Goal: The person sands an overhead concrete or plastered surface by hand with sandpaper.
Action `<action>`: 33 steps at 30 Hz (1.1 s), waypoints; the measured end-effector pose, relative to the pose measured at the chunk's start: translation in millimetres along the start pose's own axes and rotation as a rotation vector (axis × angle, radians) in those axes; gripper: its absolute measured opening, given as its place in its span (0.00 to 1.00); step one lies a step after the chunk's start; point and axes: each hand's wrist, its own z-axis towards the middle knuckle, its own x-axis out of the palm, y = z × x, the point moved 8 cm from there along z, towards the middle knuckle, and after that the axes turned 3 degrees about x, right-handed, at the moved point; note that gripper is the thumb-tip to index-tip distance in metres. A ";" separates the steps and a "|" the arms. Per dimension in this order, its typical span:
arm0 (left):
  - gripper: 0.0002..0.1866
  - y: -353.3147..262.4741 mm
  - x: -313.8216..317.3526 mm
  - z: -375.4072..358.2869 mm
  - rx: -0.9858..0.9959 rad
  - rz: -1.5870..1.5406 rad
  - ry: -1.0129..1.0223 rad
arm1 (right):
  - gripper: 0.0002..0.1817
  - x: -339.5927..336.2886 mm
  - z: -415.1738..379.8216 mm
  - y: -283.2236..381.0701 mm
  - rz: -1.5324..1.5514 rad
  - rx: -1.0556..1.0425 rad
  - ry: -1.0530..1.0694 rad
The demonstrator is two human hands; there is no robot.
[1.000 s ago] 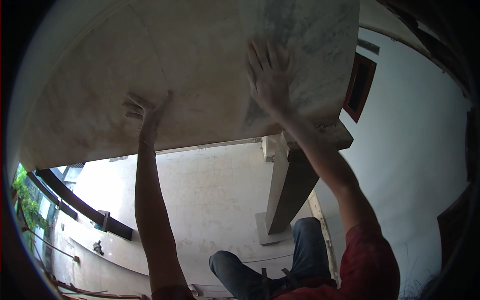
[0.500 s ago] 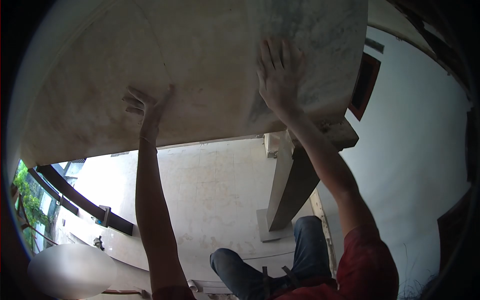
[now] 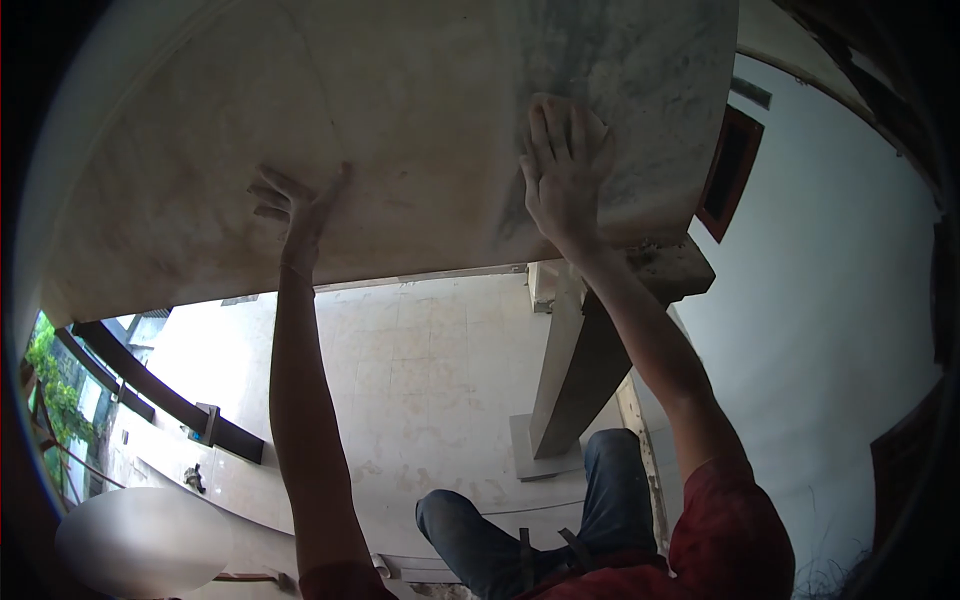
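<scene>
A wide plastered surface [image 3: 420,110], stained tan and grey with a fine crack, spans the upper view overhead. My left hand [image 3: 293,215] rests against its lower left part, thumb and fingers spread, holding nothing. Farther right, my right hand [image 3: 565,175] lies on the darker grey patch [image 3: 640,90]. Beneath its fingers is a thin pale sheet [image 3: 598,130] that looks like sandpaper, pressed flat to the plaster. Only the sheet's edges show past the fingertips and beside the hand; the palm covers the rest.
A column [image 3: 575,375] rises from the tiled floor [image 3: 420,370] to a ledge [image 3: 675,275] below the surface. To the right stands a white wall [image 3: 830,300] with a brown-framed opening [image 3: 728,175]. A dark curved beam [image 3: 170,390] runs at left.
My right hand has slid slightly downward and right over the grey patch, and the sheet's edge shows more clearly. My left hand stays nearly in place.
</scene>
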 end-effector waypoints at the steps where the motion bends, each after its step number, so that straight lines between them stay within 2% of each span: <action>1: 0.82 1.6 -0.3 3.1 0.012 -0.005 -0.009 | 0.30 -6.9 18.1 2.2 -0.023 -0.007 -0.037; 3: 0.82 13.4 4.1 10.6 0.038 0.054 -0.018 | 0.30 -12.0 86.6 -3.6 -0.066 -0.015 -0.115; 5: 0.82 6.5 -0.3 9.7 0.026 0.041 0.024 | 0.29 -24.5 165.2 -6.6 0.065 -0.066 -0.377; 7: 0.83 -17.6 -0.4 -12.3 -0.046 -0.054 0.105 | 0.31 -27.1 193.5 -4.5 -0.152 -0.007 -0.292; 8: 0.83 -13.0 -5.1 -9.3 -0.052 -0.003 0.078 | 0.32 -22.5 198.2 -4.0 -0.262 0.021 -0.250; 11: 0.83 -2.5 -3.6 1.8 -0.044 0.057 0.035 | 0.30 -19.6 133.1 -3.4 -0.005 0.003 -0.293; 13: 0.83 -4.3 -2.3 2.6 -0.023 0.033 0.012 | 0.31 -5.2 57.9 2.7 0.096 0.000 -0.129; 15: 0.83 0.4 0.5 3.1 -0.022 0.026 0.017 | 0.30 -1.4 -2.6 17.0 0.002 0.022 0.100; 18: 0.82 3.7 -3.7 5.5 -0.029 0.048 0.027 | 0.28 1.3 5.5 15.9 -0.021 0.010 0.015; 20: 0.82 0.4 -1.6 1.8 -0.015 0.022 0.025 | 0.28 -3.0 81.6 11.2 -0.097 -0.056 -0.068; 22: 0.82 -1.7 -0.7 -1.2 0.018 -0.043 0.005 | 0.28 -13.9 163.0 9.5 0.117 -0.077 -0.325; 25: 0.82 2.7 -2.9 3.2 0.004 0.058 0.003 | 0.32 -31.4 175.3 15.2 -0.210 -0.014 -0.131; 27: 0.82 4.3 -1.9 2.2 0.002 0.059 0.001 | 0.25 -14.9 120.7 8.5 0.006 -0.077 -0.258; 31: 0.82 0.4 -2.7 1.1 -0.014 0.047 0.007 | 0.33 20.0 -85.7 27.3 0.066 0.018 0.265; 32: 0.82 2.9 -1.8 -1.7 -0.018 0.043 0.012 | 0.32 23.2 -113.5 28.8 0.032 0.037 0.382; 33: 0.82 3.5 -1.1 -0.7 -0.012 0.036 0.009 | 0.32 21.9 -105.4 26.6 0.070 0.056 0.318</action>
